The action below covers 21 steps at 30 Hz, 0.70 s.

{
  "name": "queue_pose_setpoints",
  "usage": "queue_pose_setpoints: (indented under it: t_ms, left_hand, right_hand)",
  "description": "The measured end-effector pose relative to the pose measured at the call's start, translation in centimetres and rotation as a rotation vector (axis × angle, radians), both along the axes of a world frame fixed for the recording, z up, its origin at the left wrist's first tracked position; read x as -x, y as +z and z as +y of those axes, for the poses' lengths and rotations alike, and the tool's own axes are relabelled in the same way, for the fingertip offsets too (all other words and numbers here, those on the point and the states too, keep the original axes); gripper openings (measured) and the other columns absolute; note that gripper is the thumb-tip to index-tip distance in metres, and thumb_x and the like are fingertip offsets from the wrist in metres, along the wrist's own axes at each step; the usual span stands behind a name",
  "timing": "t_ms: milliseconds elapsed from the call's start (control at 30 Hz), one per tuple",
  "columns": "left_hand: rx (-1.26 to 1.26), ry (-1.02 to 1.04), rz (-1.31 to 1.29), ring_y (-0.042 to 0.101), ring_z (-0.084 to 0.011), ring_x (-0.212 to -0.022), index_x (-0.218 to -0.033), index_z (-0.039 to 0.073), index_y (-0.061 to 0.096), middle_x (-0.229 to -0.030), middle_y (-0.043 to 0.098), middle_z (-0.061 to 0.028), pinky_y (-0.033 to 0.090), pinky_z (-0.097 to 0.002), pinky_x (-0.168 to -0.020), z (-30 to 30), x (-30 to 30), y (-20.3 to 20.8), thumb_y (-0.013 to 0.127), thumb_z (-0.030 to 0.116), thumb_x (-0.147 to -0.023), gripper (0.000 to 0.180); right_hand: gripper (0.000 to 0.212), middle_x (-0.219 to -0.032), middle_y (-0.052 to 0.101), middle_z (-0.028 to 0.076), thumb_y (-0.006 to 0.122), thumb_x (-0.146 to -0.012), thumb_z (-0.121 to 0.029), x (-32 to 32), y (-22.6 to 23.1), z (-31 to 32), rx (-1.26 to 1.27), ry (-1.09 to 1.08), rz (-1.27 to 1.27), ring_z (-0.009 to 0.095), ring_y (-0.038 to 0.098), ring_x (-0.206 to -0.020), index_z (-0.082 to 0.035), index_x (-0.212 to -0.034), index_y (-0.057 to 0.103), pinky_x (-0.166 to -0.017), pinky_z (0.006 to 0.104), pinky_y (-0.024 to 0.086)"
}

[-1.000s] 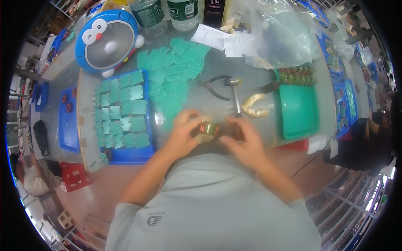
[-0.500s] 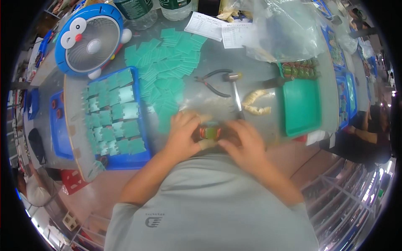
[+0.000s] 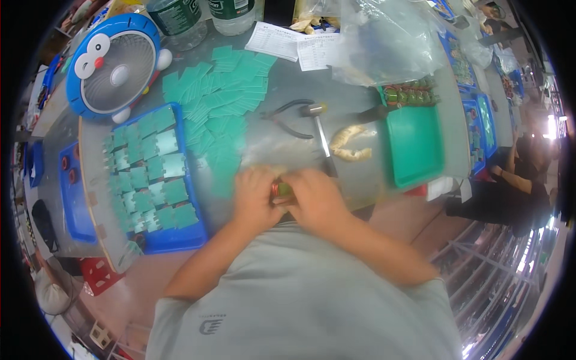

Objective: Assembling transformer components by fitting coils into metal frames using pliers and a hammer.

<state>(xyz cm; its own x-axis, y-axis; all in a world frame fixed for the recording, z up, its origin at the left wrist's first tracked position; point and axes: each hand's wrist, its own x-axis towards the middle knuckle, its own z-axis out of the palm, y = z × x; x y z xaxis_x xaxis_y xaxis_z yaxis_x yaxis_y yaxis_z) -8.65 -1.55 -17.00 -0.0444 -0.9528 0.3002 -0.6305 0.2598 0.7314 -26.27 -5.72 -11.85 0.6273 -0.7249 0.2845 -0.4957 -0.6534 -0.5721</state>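
Grasping the small green-and-red wound cylinder (image 3: 281, 189), the fingers of your left hand (image 3: 253, 197) hold it; those of your right hand (image 3: 318, 198) overlap it, whether gripping or only touching I can't tell. Uneven pressure could roll it loose. Just beyond the right fingers, a careless reach might knock the silver-shafted, dark-handled hammer (image 3: 323, 139); beyond the left, one could scatter the teal rectangular sheets (image 3: 223, 101).

From the head we look down, fairly near, through a fisheye: left hand (image 3: 253, 195) and right hand (image 3: 317, 197) mid-frame, workbench (image 3: 279, 153) across the upper half, shirt (image 3: 300, 288) below.
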Motion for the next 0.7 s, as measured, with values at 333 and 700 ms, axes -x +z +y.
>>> queue_pose_setpoints:
  t_ms: [333,700]
  left_hand:
    - [0.041,0.069,-0.024,0.057,-0.0345,-0.104,-0.122,0.014,0.065,-0.108,0.063,-0.0092,0.040,-0.0463,-0.087,0.2,0.5,-0.2,0.077,0.030,-0.077,0.050]
    - [0.002,0.043,-0.002,0.056,-0.0356,-0.112,-0.144,0.004,0.052,-0.125,0.060,-0.0152,0.039,-0.0468,-0.097,0.9,-1.1,0.8,0.079,0.057,-0.083,0.084]
  right_hand:
    - [0.047,-0.101,0.058,0.013,0.081,-0.076,-0.014,-0.9,0.4,0.8,0.035,-0.072,0.027,0.035,0.061,-0.090,-0.003,-0.117,0.062,-0.079,0.0444,0.051]
    - [0.075,-0.124,0.062,0.019,0.087,-0.083,-0.031,1.9,3.6,1.0,-0.264,-0.225,0.032,0.036,0.068,-0.104,-0.001,-0.142,0.053,-0.083,0.0426,0.060]
